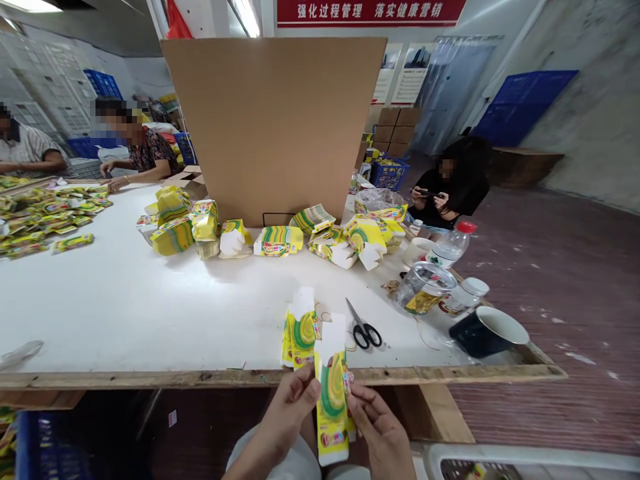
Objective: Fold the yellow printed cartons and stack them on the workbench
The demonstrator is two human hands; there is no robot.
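Between my two hands, over my lap at the table's front edge, is a yellow and green printed carton with a white flap standing up at its top. My left hand pinches its left side with thumb and fingers. On the opposite side, my right hand grips the carton's right edge. Just beyond it, a few flat cartons of the same print lie on the white table. Black-handled scissors rest to their right, blades pointing away. Loose rubber bands lie close by.
Bundled cartons line the table before an upright cardboard sheet. At right stand a clear plastic jar, a white-capped bottle and a dark mug. Filled packs are heaped at far left. Several people sit around the table.
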